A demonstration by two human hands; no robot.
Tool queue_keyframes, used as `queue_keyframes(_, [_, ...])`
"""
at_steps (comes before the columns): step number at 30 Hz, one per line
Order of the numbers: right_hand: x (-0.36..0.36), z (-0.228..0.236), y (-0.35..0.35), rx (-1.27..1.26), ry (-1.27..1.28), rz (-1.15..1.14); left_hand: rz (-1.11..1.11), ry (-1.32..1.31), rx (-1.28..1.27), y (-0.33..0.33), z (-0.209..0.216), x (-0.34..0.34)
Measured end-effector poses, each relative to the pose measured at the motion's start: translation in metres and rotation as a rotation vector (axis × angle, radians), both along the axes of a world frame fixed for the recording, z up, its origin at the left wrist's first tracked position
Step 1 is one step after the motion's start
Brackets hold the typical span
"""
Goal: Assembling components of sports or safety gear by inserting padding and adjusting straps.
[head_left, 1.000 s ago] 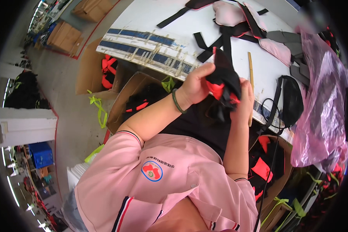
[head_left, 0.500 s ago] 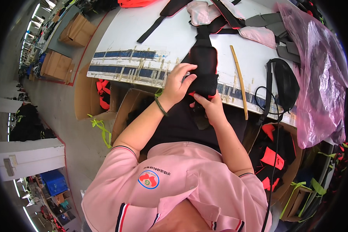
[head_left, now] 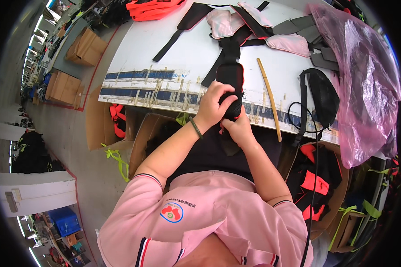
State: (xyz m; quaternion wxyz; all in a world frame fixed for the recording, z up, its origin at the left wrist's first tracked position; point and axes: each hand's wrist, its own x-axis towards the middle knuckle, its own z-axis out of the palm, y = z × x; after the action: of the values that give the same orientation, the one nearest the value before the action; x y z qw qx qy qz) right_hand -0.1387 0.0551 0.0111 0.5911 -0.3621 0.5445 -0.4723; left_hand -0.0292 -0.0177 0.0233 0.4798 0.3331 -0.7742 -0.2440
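A black padded strap (head_left: 230,73) with red edging lies over the near edge of the white table, its lower end hanging toward my lap. My left hand (head_left: 213,104) is on its left side, fingers and thumb bent and closed on the pad. Below it, my right hand (head_left: 239,130) grips the strap's lower end, where a bit of red shows. The right fingertips are partly hidden behind the pad. Beyond the pad, a black strap leads up to a pile of black straps and pale pink pads (head_left: 220,24).
Right of the strap lie a wooden stick (head_left: 269,98), a black pouch (head_left: 324,95) with a cable, and pink plastic sheeting (head_left: 361,89). Grey pads (head_left: 298,26) and orange fabric (head_left: 153,10) are at the back. Cardboard boxes (head_left: 142,133) with black and red pieces stand under the table edge.
The pad has turned narrower to the view and sits slightly lower. My left hand has moved right and down and closed in on it; my right hand keeps its grip lower down.
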Motion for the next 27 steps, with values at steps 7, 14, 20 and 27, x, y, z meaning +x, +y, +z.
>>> queue_keyframes(7, [0.003, -0.013, 0.009, 0.018, 0.001, 0.022, -0.109, -0.246, 0.218, -0.012, -0.006, 0.008])
queue_keyframes(14, [0.006, 0.016, 0.002, -0.067, 0.212, 0.048, 0.107, -0.022, 0.328, -0.035, -0.004, 0.009])
queue_keyframes(20, [0.023, 0.039, 0.000, -0.062, 0.224, 0.147, 0.449, -0.015, 0.089, -0.080, 0.011, 0.038])
queue_keyframes(27, [0.042, 0.056, 0.032, -0.159, 0.129, 0.372, 0.599, 0.057, 0.268, -0.121, 0.012, 0.135])
